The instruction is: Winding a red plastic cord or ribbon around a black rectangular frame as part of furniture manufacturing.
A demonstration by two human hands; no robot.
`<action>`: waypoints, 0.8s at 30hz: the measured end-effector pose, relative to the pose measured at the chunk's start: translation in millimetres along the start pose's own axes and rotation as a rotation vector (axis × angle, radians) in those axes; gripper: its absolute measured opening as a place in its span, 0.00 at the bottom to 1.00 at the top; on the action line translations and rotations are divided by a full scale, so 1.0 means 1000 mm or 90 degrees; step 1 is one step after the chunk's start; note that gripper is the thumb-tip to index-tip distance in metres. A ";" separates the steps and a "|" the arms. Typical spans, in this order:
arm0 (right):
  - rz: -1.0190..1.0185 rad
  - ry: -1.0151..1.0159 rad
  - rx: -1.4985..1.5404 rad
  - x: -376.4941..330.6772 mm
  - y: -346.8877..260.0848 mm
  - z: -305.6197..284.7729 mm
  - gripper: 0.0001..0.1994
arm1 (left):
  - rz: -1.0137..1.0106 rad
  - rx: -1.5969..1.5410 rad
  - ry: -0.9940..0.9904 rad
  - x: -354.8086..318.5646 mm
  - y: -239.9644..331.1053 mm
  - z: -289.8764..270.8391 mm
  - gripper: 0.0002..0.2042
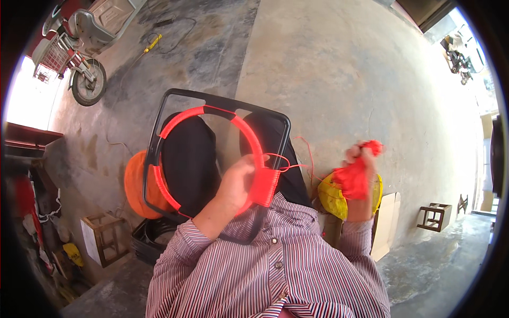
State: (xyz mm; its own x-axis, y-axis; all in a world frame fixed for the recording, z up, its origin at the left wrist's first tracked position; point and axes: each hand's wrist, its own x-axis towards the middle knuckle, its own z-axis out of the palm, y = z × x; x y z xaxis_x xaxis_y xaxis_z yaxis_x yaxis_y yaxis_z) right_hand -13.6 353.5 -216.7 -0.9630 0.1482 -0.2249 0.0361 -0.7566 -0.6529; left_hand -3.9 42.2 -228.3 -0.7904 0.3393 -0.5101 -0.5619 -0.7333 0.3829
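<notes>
Across my lap rests a black frame (154,127) with rounded corners and a ring inside it. Bright red cord (248,132) is wound closely around several stretches of the ring, with bare black parts between. My left hand (237,183) is closed around the ring's right side, beside a thick wound block of red cord (265,186) that spans the ring and the frame's side. Off to the right, my right hand (361,172) grips a loose bundle of red cord (351,180), somewhat blurred. A thin strand loops between the bundle and the frame.
A yellow bag (333,199) and a cardboard piece (387,225) are below my right hand. On my left are an orange round seat (135,183), stacked black frames (150,241) and a wooden stool (103,238). A motorbike (87,79) stands far left; a cable with a yellow socket strip (153,43) crosses the floor.
</notes>
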 end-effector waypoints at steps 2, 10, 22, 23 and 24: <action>0.087 -0.044 -0.293 -0.004 0.034 0.038 0.08 | 0.001 0.005 0.003 -0.005 0.001 0.006 0.16; 0.269 -0.264 -0.476 -0.022 0.033 0.072 0.08 | -0.004 0.010 -0.010 -0.009 0.006 0.009 0.14; 0.222 -0.206 -0.228 -0.044 0.030 0.066 0.10 | 0.034 0.088 -0.016 -0.008 0.002 0.007 0.11; 0.222 -0.204 -0.227 -0.045 0.030 0.066 0.10 | 0.040 0.107 -0.013 -0.007 0.001 0.007 0.12; 0.218 -0.192 -0.231 -0.044 0.031 0.066 0.10 | 0.048 0.126 -0.009 -0.008 0.001 0.009 0.13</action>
State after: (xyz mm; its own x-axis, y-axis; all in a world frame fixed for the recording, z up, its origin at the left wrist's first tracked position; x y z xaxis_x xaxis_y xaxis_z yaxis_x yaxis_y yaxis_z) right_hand 12.7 281.5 -179.3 -0.9122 -0.2938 -0.2856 0.3963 -0.4554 -0.7972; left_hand -0.7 44.1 -217.1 -0.8347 0.2973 -0.4636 -0.5368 -0.6273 0.5642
